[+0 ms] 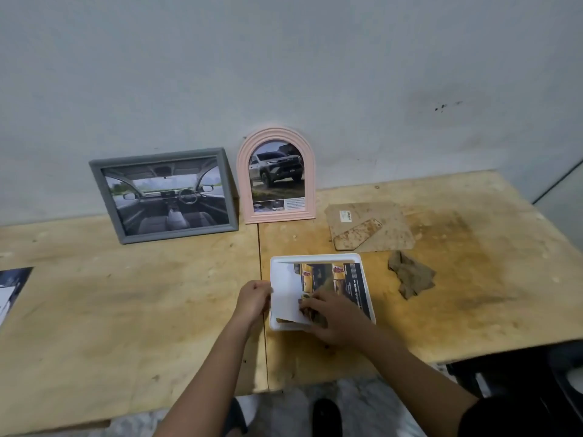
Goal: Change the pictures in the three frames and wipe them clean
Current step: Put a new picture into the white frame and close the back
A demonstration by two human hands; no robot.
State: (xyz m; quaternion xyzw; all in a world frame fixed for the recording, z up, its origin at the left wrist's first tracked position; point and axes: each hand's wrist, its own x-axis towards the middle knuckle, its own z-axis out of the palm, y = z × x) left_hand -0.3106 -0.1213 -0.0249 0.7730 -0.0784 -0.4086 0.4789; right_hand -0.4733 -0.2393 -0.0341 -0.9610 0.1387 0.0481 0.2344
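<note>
White frame (318, 257): lying face down on table (126, 310), backing board (369, 227) off.
Left hand (252, 299): pinching frame's left edge.
Right hand (334, 316): pressing print (334, 279) flat; risking creasing, snagging.
Rag (410, 274): lying beside, unused.
Grey frame (167, 195), pink frame (277, 176): leaning on wall; jolting table risks toppling.

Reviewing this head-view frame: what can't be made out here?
- Picture in the white frame: partly covered by the right hand and a white sheet.
- Print at far left: cut off by the image edge.
- Caption text in the pink arched frame: too small.
- Backing board label: unreadable.
</note>
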